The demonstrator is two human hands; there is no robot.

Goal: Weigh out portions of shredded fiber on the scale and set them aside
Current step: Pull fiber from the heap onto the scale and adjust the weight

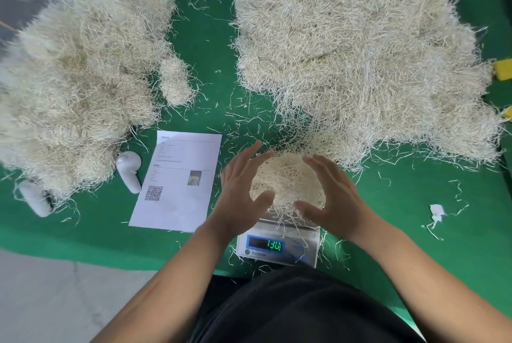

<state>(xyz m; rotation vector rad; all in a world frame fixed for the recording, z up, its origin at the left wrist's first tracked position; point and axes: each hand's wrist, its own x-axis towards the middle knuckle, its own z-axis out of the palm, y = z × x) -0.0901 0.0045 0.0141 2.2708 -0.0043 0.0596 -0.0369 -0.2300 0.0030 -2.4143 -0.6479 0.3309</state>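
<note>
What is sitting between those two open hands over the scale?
In the head view, a rounded clump of pale shredded fiber sits on the small digital scale, flanked by the left hand and the right hand.

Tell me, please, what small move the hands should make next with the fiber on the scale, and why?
Probably close both hands on the fiber clump and lift it off. The left hand and right hand flank it with fingers spread, and the scale display is lit, though its digits are blurred.
</note>
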